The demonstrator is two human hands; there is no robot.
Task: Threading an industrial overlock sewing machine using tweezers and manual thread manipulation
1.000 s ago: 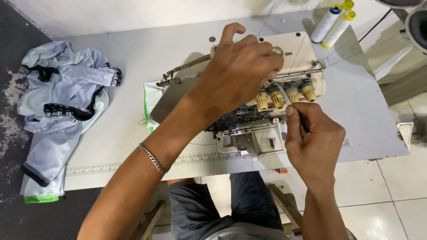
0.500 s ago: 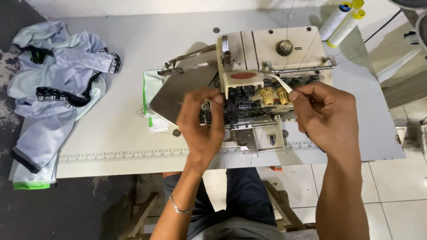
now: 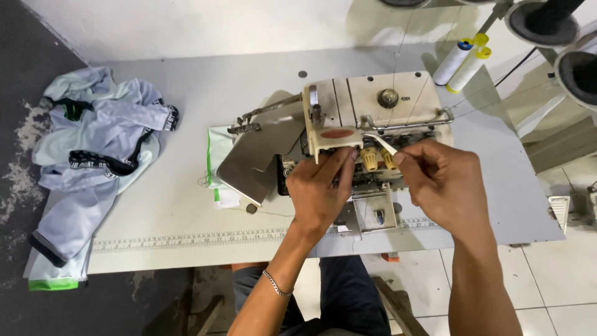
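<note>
A pale work table point(image 3: 186, 205) filled the middle of the frame. A heap of light grey garments point(image 3: 93, 155) hung off its left edge. At centre sat the cream overlock sewing machine point(image 3: 373, 106). 2 thread cones point(image 3: 463, 62) stood at upper right. The left hand point(image 3: 320, 193) curled loosely, fingertips touching the machine's front. The right hand point(image 3: 441, 180) pinched slim tweezers point(image 3: 380, 143) beside the yellow tension knobs point(image 3: 378, 159).
</note>
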